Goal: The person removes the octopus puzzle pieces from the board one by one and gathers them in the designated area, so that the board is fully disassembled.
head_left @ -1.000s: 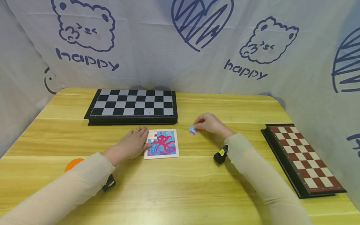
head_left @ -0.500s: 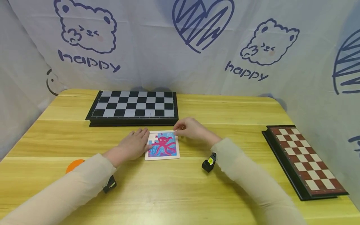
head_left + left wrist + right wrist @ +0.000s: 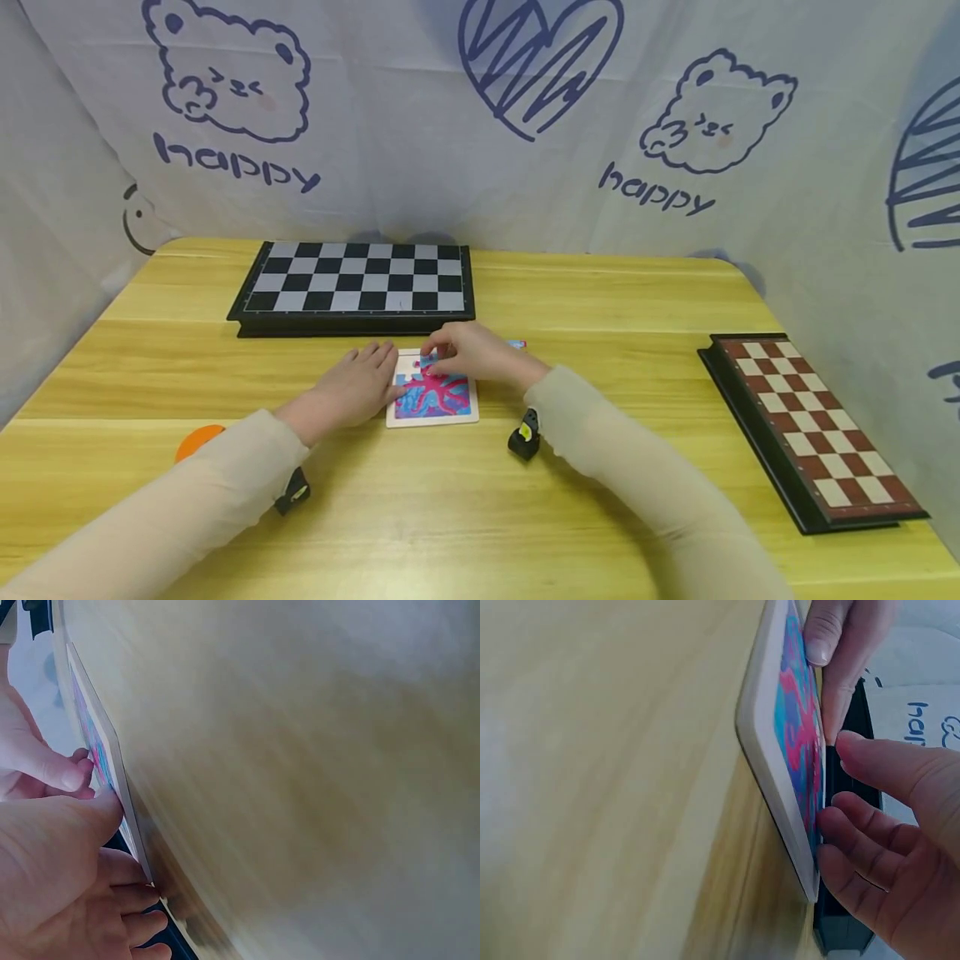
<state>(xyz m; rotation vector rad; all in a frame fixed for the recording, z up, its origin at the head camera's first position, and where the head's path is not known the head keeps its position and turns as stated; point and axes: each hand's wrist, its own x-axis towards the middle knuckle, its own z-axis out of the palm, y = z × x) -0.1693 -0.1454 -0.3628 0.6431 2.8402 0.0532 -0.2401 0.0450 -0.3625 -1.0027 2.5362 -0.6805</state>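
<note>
A square jigsaw puzzle (image 3: 432, 400) in a white frame shows a pink octopus on blue. White backing shows at its top left corner. My left hand (image 3: 341, 392) rests flat along the puzzle's left edge, its thumb on the frame. My right hand (image 3: 480, 354) reaches over the puzzle's top, thumb and bent fingertips at its surface. In the right wrist view a gap parts the right thumb (image 3: 877, 761) from the fingers (image 3: 855, 829), and no loose piece is seen between them. A blue and pink puzzle piece (image 3: 517, 343) lies on the table beyond the right wrist, partly hidden.
Behind the puzzle lies a black and white chessboard (image 3: 356, 279). A brown and white chessboard (image 3: 817, 425) stands at the table's right. An orange round thing (image 3: 198, 440) is partly covered by the left sleeve. A printed cloth (image 3: 390, 125) hangs behind the wooden table (image 3: 450, 517).
My right hand has moved left, from beside the loose piece right of the puzzle to over the puzzle's top. My left hand has stayed at the puzzle's left edge.
</note>
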